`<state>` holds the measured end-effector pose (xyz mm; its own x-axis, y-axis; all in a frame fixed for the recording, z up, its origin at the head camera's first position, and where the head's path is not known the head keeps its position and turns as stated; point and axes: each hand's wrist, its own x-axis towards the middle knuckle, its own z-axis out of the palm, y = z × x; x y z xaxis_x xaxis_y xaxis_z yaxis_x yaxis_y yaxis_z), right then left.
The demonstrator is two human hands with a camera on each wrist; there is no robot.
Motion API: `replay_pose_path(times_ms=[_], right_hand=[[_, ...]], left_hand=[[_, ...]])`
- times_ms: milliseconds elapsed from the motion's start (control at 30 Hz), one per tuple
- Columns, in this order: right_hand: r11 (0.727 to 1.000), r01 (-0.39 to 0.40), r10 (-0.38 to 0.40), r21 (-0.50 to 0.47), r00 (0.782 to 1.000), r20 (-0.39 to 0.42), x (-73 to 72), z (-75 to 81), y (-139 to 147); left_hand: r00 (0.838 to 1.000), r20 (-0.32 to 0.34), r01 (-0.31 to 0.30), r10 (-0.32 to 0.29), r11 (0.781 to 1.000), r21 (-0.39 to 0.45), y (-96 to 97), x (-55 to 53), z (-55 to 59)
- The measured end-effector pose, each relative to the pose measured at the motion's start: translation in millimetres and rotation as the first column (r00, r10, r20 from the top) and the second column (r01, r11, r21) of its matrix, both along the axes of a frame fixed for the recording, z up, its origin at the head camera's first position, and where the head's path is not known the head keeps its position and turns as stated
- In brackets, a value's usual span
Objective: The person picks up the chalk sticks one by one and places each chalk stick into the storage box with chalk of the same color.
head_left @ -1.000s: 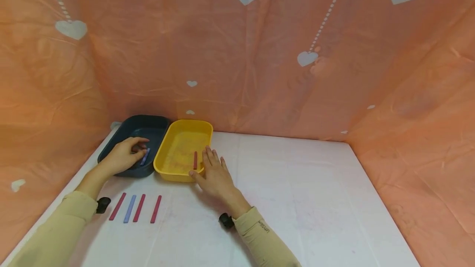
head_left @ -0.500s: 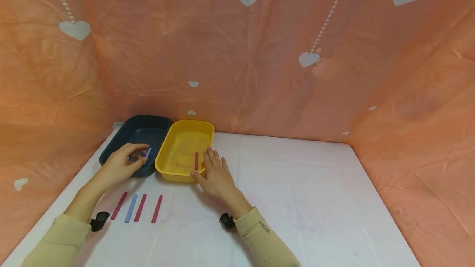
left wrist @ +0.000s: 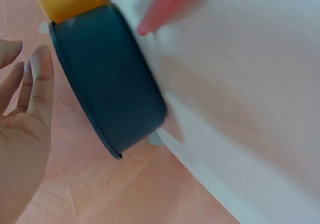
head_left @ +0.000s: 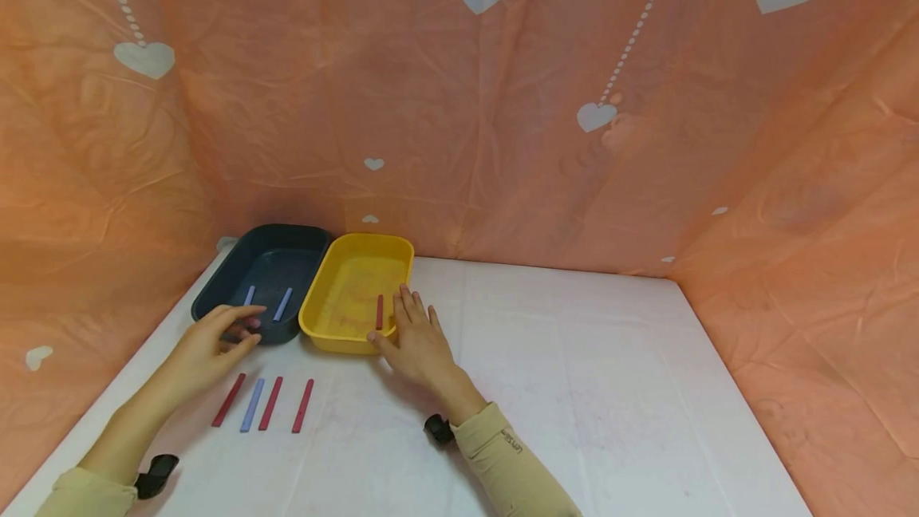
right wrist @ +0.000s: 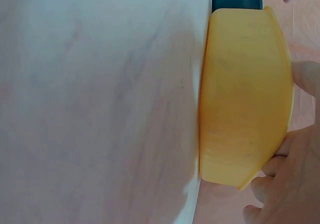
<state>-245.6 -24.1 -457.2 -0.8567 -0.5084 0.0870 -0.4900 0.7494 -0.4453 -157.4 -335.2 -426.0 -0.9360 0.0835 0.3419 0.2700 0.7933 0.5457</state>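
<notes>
Left hand (head_left: 204, 348), lower left of frame: fingers loosely bent, thumb apart, holding nothing, over the near end of the dark tray (head_left: 276, 262). Two blue sticks (head_left: 283, 305) lie inside. Below, on the white table (head_left: 574, 357), a row of three red sticks (head_left: 303, 406) and one blue stick (head_left: 252, 405), second from left. Yellow tray (head_left: 352, 262) adjoins, one red stick (head_left: 380, 312) within. Right hand (head_left: 420, 345), lower centre, fingers extended, touches its rim.

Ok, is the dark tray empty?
Not empty: in the head view, two blue sticks lie apart inside the dark tray; the left hand hides part of it.
</notes>
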Motion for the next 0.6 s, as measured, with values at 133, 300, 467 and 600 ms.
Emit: replay_pose_path(times_ms=[133,300,467,600], right_hand=[[1.000,0.001,-0.001,-0.002,1.000,0.002,0.5,0.5,0],[1.000,-0.001,0.002,-0.003,1.000,0.003,1.2,1.8,0],[1.000,-0.003,0.003,-0.006,1.000,0.007,0.7,1.7,0],[1.000,-0.003,0.003,-0.003,1.000,0.003,0.1,1.0,0]], left_hand=[[1.000,0.023,0.003,-0.003,1.000,-0.007,-4.0,6.9,-6.2],[0.998,0.060,-0.002,0.004,1.000,-0.027,-9.6,12.9,-14.8],[0.990,0.142,-0.010,0.018,0.999,-0.054,-12.5,16.8,-20.0],[0.975,0.220,0.007,0.009,0.997,-0.072,-15.4,18.6,-24.0]])
